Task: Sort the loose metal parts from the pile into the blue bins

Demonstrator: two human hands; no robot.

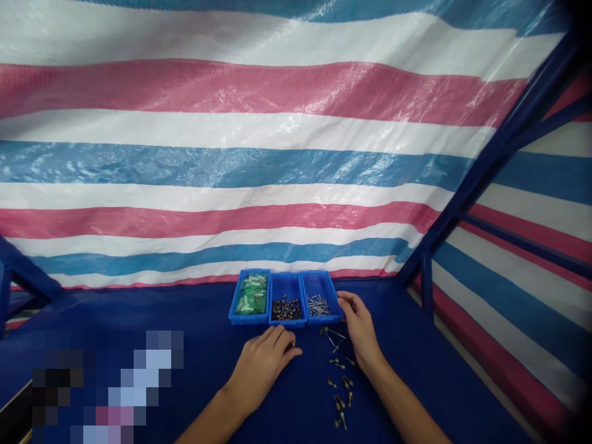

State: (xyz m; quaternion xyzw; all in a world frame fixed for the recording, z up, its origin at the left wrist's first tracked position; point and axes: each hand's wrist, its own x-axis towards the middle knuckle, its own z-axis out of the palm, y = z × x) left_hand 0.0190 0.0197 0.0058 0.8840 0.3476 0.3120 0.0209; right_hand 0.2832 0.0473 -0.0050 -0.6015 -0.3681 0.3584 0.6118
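My left hand (264, 365) is closed in front of the middle bin, with fingers curled over and a small brass-coloured piece (293, 344) showing at the fingertips. Its exact kind is too small to make out. At the right wall of the right blue bin (319, 280), my right hand (359, 327) has its thumb and fingers bent against the plastic. That bin holds silvery nail-like pins (318, 304). Dark and brass-coloured small parts (285, 309) fill the front of the middle blue bin (285, 283). In the left blue bin (250, 319) lie green-and-clear small packets (252, 295).
Several loose brass-coloured pieces (340, 402) and a few silvery pins (333, 338) lie on the dark blue table (185, 314) between my forearms. Striped sheeting (222, 222) hangs behind the bins. A blue frame bar (444, 228) slants up at the right. Something pixelated covers the lower left.
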